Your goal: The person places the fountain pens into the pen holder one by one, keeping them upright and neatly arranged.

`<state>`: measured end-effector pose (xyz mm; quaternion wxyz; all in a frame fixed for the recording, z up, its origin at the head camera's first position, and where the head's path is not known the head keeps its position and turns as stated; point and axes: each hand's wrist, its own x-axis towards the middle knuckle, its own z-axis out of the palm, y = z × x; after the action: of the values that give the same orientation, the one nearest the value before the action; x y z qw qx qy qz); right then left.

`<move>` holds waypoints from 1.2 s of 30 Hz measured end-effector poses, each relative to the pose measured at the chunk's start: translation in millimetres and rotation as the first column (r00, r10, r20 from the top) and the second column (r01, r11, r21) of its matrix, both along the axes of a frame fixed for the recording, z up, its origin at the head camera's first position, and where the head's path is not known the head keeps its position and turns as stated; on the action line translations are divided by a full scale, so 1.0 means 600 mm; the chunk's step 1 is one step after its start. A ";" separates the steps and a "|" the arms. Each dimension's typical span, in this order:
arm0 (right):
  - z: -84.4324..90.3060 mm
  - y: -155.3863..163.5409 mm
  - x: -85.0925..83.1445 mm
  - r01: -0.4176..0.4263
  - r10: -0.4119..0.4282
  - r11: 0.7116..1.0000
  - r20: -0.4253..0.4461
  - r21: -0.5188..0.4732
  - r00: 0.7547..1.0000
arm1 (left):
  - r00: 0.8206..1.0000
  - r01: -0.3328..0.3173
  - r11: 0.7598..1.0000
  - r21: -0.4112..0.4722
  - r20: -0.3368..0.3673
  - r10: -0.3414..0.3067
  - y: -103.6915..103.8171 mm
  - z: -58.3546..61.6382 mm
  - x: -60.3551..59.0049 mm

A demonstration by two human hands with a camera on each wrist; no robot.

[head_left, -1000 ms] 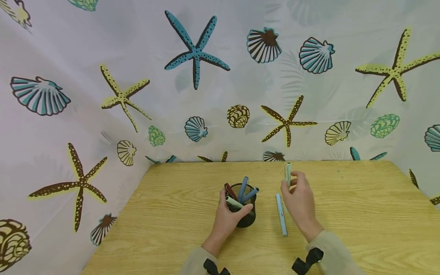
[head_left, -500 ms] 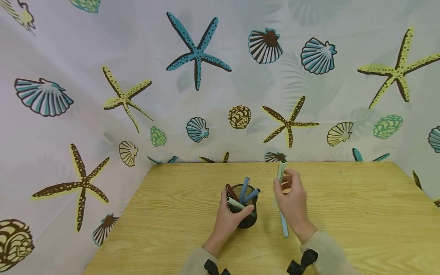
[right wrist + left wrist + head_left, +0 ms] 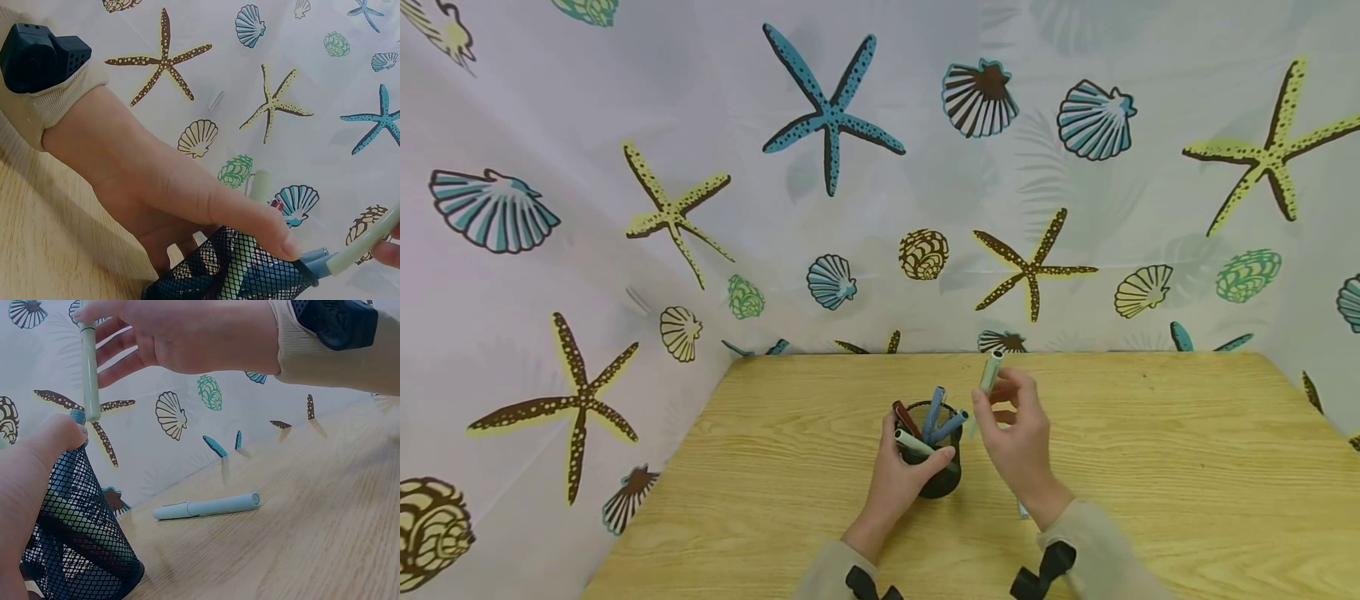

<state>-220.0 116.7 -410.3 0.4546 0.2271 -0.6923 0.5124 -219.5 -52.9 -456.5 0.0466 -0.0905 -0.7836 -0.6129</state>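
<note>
1. Holding black mesh cup [image 3: 942, 477], centre of frame on table [image 3: 1150, 467]: L hand [image 3: 898, 475], grip curled round it.
2. R hand [image 3: 1018, 442] grip pinches pale green pen [image 3: 990, 372] upright, just right of cup rim.
3. Light blue pen [image 3: 209, 506] flat on table, apart from cup.

The table [image 3: 1150, 467] is light wood with a plain grain, its far edge meeting a curtain printed with starfish and shells. A black mesh pen cup [image 3: 942, 479] stands on it near the front middle. Just to the cup's right, a pale blue pen [image 3: 206, 506] lies flat on the wood, capped, apart from the cup.
</note>
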 end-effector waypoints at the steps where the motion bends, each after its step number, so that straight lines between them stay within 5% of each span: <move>1: 0.003 -0.003 0.001 0.000 0.000 1.000 -0.011 0.002 1.000 | 1.000 -0.001 1.000 -0.003 -0.004 0.001 -0.001 -0.007 -0.005; 9: 0.015 -0.021 0.012 -0.016 0.016 1.000 -0.032 0.003 0.999 | 0.999 -0.010 1.000 -0.008 -0.030 0.009 -0.001 -0.030 -0.021; 20: -0.016 -0.016 -0.004 -0.059 0.059 0.998 0.014 -0.008 0.998 | 0.999 -0.028 1.000 -0.007 -0.020 0.028 0.001 -0.030 -0.019; 29: -0.027 -0.018 -0.005 -0.016 0.015 1.000 0.048 0.023 0.999 | 1.000 -0.017 1.000 0.002 -0.024 0.017 0.002 -0.029 -0.019; 36: -0.046 -0.014 -0.004 -0.014 0.003 0.997 0.144 0.073 0.990 | 0.999 -0.012 1.000 0.010 -0.041 0.012 0.000 -0.031 -0.019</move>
<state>-222.3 108.6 -437.9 0.3925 0.2091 -0.7408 0.5034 -230.6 -52.7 -475.1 0.0668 -0.0981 -0.7801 -0.6144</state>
